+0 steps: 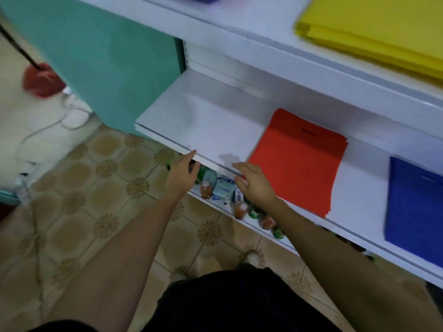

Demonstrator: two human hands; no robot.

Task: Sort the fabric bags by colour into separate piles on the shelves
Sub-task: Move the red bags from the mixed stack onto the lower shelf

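while left hand and right hand hover empty, loose-fingered, beside red bags: likely light, floppy; pinch an edge.

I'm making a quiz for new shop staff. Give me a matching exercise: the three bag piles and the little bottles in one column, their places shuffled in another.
Column one:
1. pile of yellow fabric bags
2. pile of red fabric bags
3. pile of blue fabric bags
4. small bottles and packets

Column two:
A. lowest shelf
B. middle shelf, left pile
C. upper shelf
D. middle shelf, right pile

Pairs: 1-C; 2-B; 3-D; 4-A
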